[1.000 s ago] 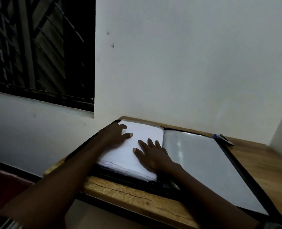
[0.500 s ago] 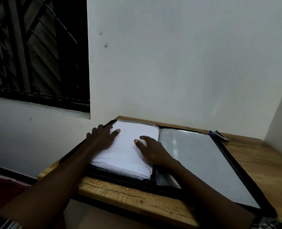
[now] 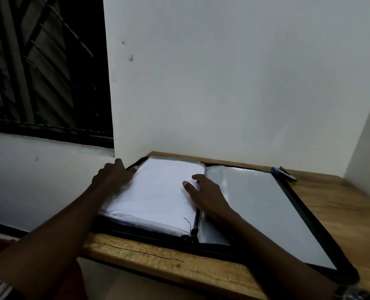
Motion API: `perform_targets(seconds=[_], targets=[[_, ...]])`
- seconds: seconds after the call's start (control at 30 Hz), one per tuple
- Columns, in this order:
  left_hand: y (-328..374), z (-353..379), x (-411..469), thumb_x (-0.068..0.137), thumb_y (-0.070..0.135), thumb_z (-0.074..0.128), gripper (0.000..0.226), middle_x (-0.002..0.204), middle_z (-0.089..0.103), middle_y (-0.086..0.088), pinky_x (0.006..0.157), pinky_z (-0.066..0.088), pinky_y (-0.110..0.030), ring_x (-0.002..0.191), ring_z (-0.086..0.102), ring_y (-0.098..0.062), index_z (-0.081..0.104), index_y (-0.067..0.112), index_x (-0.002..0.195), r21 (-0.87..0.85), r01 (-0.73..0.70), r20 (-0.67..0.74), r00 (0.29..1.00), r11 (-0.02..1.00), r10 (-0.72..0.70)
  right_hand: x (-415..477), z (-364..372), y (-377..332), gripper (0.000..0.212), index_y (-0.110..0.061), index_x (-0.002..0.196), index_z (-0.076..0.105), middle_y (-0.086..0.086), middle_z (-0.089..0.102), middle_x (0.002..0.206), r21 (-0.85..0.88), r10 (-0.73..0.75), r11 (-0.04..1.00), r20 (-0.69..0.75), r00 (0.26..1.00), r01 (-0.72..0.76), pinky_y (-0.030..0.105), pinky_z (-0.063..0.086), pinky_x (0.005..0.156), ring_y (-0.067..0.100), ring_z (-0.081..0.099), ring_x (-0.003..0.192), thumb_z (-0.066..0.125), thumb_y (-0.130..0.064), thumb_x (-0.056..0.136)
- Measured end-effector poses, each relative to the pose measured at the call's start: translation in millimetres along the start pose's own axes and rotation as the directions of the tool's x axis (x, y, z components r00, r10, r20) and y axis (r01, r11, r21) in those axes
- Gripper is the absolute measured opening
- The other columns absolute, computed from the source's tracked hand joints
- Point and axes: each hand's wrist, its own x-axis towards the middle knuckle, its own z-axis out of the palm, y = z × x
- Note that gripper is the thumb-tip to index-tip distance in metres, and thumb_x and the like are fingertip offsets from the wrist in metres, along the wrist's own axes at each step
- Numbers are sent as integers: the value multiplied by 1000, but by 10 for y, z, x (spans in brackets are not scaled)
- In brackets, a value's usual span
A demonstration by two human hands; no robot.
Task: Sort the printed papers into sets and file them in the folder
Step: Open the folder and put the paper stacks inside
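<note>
A black folder [image 3: 305, 215] lies open on the wooden table [image 3: 158, 258]. Its left half carries a thick stack of white papers in clear sleeves [image 3: 158, 191]; its right half shows a single grey clear sleeve [image 3: 251, 204]. My left hand [image 3: 114, 174] grips the far left edge of the stack and cover, thumb on top of the page. My right hand [image 3: 205, 193] rests flat on the stack just left of the spine, fingers straight and spread.
A blue and black stapler-like object [image 3: 284, 172] lies on the table beyond the folder's far right corner. White walls close the table's back and right side. A dark barred window [image 3: 43, 68] is at the left.
My left hand slid leftward from the top of the page to the stack's outer edge. My right hand shifted right toward the spine. The camera view drifted slightly.
</note>
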Motion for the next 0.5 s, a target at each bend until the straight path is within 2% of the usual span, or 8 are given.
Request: perform_targets(seconds=[0.1,0.23,0.33,0.5], targets=[[43,6,-30,91,65,44,73,139,44,-20,102,41,-43,126,46,-39,37,10,139,-17,-7,4,1000,1000,7,-33,0,-25,55,-17,140,44,3,49,143,-145,-29,989,46,999,35,31,35,105,21,44,132,47,-50,96],[58,-8,-22,92,64,45,75,141,42,-22,103,40,-42,127,45,-39,34,8,141,-34,18,6,1000,999,-18,-84,84,-69,51,-12,132,47,9,52,134,-407,-97,904,95,991,127,38,35,104,28,45,128,38,-48,98],[72,-34,5,92,64,45,78,145,38,-23,101,39,-41,130,42,-40,31,8,144,-54,36,26,999,998,-35,-119,203,-83,55,-9,136,41,18,41,144,-465,-98,875,99,990,133,45,28,109,33,35,135,29,-48,99],[76,-22,-16,91,63,48,77,144,39,-24,104,39,-42,130,42,-39,34,7,142,-33,18,34,999,999,-17,-229,237,-136,59,-8,147,29,19,22,157,-476,-78,869,142,987,137,42,20,116,32,21,144,23,-46,102]])
